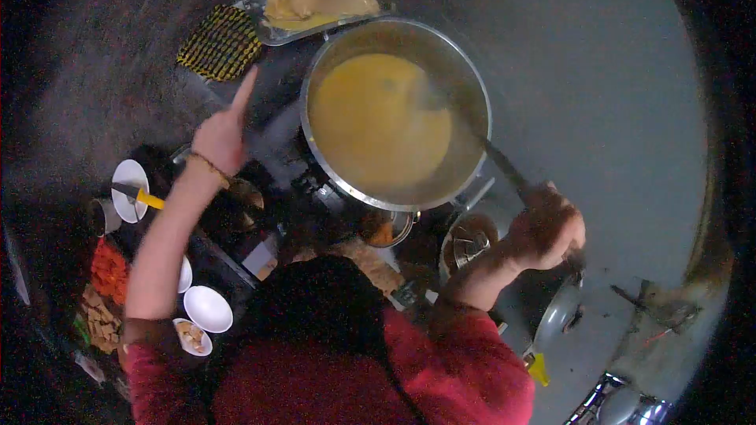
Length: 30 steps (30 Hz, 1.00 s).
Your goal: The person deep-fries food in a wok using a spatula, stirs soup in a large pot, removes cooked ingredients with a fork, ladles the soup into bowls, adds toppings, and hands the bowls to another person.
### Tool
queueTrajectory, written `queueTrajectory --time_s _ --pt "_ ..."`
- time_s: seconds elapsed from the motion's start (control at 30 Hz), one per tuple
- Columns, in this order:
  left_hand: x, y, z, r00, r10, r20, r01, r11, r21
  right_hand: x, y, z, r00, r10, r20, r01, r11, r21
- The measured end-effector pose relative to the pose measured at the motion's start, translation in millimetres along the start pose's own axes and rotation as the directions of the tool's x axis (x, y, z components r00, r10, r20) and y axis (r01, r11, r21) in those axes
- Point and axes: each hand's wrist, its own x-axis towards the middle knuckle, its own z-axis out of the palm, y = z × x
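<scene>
My left hand [221, 138] is left of the large metal pot [376, 199], its index finger stretched out towards a black-and-yellow woven trivet [220, 43]. Nothing is in that hand. My right hand [543, 230] is closed around the dark handle of a long ladle [505, 164], low and to the right of the pot. The ladle slants over the rim, and its head is blurred in the steam. Yellow, cloudy soup [376, 122] partly fills the pot. Behind the pot lies a clear tray [285, 35] holding a pale, blurred piece of food.
At left are white bowls [207, 308], a yellow-handled knife [150, 200], chopped red pieces [109, 269] and brown cubes [100, 321]. At lower right lie a grey pan [559, 315] and a shiny metal tray [618, 403]. A pot handle [476, 194] juts towards my right arm.
</scene>
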Motion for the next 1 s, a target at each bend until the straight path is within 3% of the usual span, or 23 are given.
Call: queueTrajectory --time_s 0.03,0.07,0.1,0.13,0.17,0.2,0.27,0.3,0.37,0.43,0.47,0.5,0.53,0.57,0.6,0.67,0.7,0.73,0.8,0.87,1.0 --pt "-3.6 -1.5 15.3 0.997 0.032 -0.072 -0.038 0.996 -0.082 0.5 -2.0 2.5 1.0 0.016 -0.018 -0.013 0.993 0.12" --pt "-6.8 -3.5 31.2 0.988 0.058 -0.145 -0.081 0.984 -0.161 -1.5 0.8 2.7 0.999 0.021 -0.028 -0.018 0.993 0.113" --pt "-5.8 -9.7 52.9 0.988 0.066 -0.137 -0.087 0.984 -0.155 -3.8 4.8 2.1 1.0 -0.025 0.01 0.025 0.999 0.02" --pt "-4.2 -17.6 75.9 0.97 0.106 -0.217 -0.17 0.939 -0.299 -7.1 6.6 2.3 0.996 -0.066 0.053 0.069 0.995 -0.073" --pt "-6.1 -21.2 87.5 0.948 0.125 -0.294 -0.249 0.867 -0.432 2.1 -7.8 13.9 0.978 -0.023 0.208 0.076 0.966 -0.246" --pt "-7.1 -19.9 88.6 0.951 0.13 -0.28 -0.245 0.869 -0.429 5.0 -15.2 16.6 0.979 -0.01 0.202 0.062 0.965 -0.253" --pt "-6.7 -17.3 88.9 0.992 0.057 -0.11 -0.122 0.577 -0.807 5.6 -26.9 18.0 0.803 0.035 0.595 -0.013 0.999 -0.041" --pt "-5.9 -18.3 86.1 0.994 0.06 -0.096 -0.113 0.583 -0.805 4.8 -32.7 19.2 0.806 0.05 0.59 -0.026 0.998 -0.048" --pt "-10.9 -19.8 79.6 0.998 -0.059 0.036 0.063 0.564 -0.823 0.8 -41.2 18.7 0.71 0.218 0.669 -0.143 0.976 -0.166" --pt "-26.8 -16.6 78.6 0.998 -0.054 0.036 0.061 0.606 -0.793 -20.2 -15.3 9.6 0.763 0.172 0.624 -0.015 0.969 -0.248" --pt "-33.0 -14.8 76.9 0.998 -0.051 0.022 0.049 0.64 -0.767 -44.5 23.2 -1.9 0.904 -0.019 0.428 0.183 0.92 -0.346" --pt "-39.4 -14.1 76.3 0.999 -0.042 0.019 0.041 0.654 -0.755 -61.9 55.7 -10.7 0.941 -0.248 0.23 0.331 0.811 -0.481" --pt "-45.6 -15.3 76.9 0.997 -0.06 0.057 0.082 0.678 -0.731 -58.8 60.8 -11.2 0.985 0.17 -0.033 -0.173 0.97 -0.169" --pt "-53.1 -16.4 79.6 0.992 -0.085 0.097 0.129 0.694 -0.709 -55.5 62.9 -14.6 0.785 0.61 -0.105 -0.572 0.779 0.256" --pt "-60.6 -18.3 81.0 0.992 -0.082 0.097 0.126 0.702 -0.701 -55.4 70.5 -27.9 0.782 0.613 -0.113 -0.571 0.778 0.264" --pt "-72.6 -27.7 84.1 0.959 -0.176 0.223 0.284 0.551 -0.784 -54.7 87.4 -69.0 0.69 0.648 -0.321 -0.492 0.746 0.449" --pt "-75.6 -32.4 86.5 0.997 -0.045 0.059 0.074 0.585 -0.808 -52.6 84.8 -87.1 0.716 0.631 -0.299 -0.447 0.743 0.498" --pt "-75.8 -38.7 86.5 0.997 -0.041 0.06 0.072 0.594 -0.801 -55.0 80.0 -102.6 0.741 0.611 -0.278 -0.402 0.736 0.545" --pt "-77.1 -35.8 74.4 0.977 -0.16 0.142 0.213 0.646 -0.733 -51.2 64.9 -121.6 0.728 0.619 -0.296 -0.407 0.737 0.54" --pt "-71.3 -42.3 82.9 0.975 -0.162 0.153 0.222 0.646 -0.73 -53.0 61.3 -143.8 0.798 0.543 -0.261 -0.338 0.762 0.552" --pt "-70.0 -27.6 87.0 0.963 -0.228 0.146 0.263 0.662 -0.702 -50.1 52.0 -157.3 0.79 0.543 -0.285 -0.309 0.754 0.58"
